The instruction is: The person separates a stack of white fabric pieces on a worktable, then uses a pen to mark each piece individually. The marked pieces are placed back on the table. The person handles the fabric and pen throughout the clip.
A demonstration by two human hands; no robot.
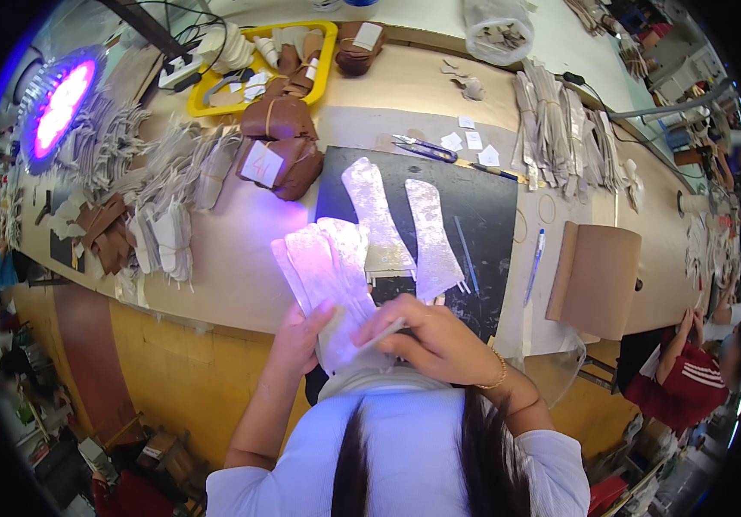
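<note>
My left hand [301, 334] grips a fanned stack of pale, silvery cut pieces [323, 263], thumb on top, close in front of my body. At the stack's near end, my right hand [433, 338] is closed, its fingers pinching the folded-up edge of a pale piece. Its fingertips are partly hidden. Beyond my hands lies a black mat [486, 207]. On it rest two separate boot-shaped pale pieces, a left one [379, 215] and a right one [429, 233], their lower ends towards me. A thin clear stick [467, 257] lies beside the right one.
Thread snips [426, 149] lie past the mat. A pen [535, 267] and brown card [598, 280] are at right. Brown bundles [277, 121], a yellow tray [329, 65] and pale strip piles [164, 237] stand at left, near a glowing purple lamp [65, 108]. More strips [551, 121] lie far right.
</note>
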